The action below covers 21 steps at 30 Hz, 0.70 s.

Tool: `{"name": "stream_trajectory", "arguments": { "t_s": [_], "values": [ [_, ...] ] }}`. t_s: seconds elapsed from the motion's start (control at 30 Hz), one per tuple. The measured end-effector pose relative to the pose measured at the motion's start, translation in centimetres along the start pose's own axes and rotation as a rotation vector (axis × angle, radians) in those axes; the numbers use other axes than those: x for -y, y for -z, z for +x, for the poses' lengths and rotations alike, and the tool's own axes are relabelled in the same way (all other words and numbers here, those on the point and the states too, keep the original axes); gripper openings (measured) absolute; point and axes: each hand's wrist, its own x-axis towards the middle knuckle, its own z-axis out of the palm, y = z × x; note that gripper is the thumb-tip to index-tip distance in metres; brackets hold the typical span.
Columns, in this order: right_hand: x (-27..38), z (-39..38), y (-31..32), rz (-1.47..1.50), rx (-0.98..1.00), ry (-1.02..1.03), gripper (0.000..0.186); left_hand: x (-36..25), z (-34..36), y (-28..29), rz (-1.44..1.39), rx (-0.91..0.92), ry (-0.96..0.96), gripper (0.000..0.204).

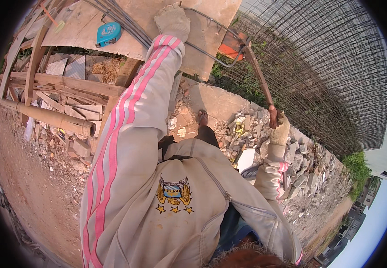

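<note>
Nearest, the pale jacket [175,196] fills the lower middle of the frame, its sleeves with pink stripes. Right of the middle, the right hand [279,130], in a knitted glove, has its fingers clamped on the lower end of a rusty bar [258,73]. This bar goes up and to the left, and its top meets the bent metal rod [202,50] near an orange piece [230,47]. The rod lies at the top centre, partly over the board [77,31]. The left hand [173,21], also gloved, is at the rod's left part; I cannot tell if its fingers close on it. To its left on the board are several straight rods [128,22] and a blue tape measure [108,34]. Farther, wire mesh [327,58] stands in the upper right.
</note>
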Motion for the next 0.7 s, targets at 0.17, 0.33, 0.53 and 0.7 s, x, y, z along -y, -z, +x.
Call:
{"name": "stream_trajectory", "arguments": {
  "t_s": [0.17,0.33,0.53,0.7],
  "values": [
    [4.7,-8.2,-3.9,-0.035,-0.16,-0.009,0.051,-0.2,0.3,1.0,-0.079,0.055,-0.065,0.045],
    [4.5,-7.7,-1.2,0.082,-0.027,0.046,0.04,-0.1,0.1,1.2,-0.056,0.024,-0.031,0.049],
    [-1.3,-12.6,7.4,0.519,0.517,-0.515,0.039,0.1,1.2,1.2,-0.109,0.146,-0.002,0.047],
    [-4.1,-13.2,8.8,0.404,0.402,-0.457,0.043,0.1,1.4,0.3,-0.062,0.147,-0.013,0.046]
  ]
}}
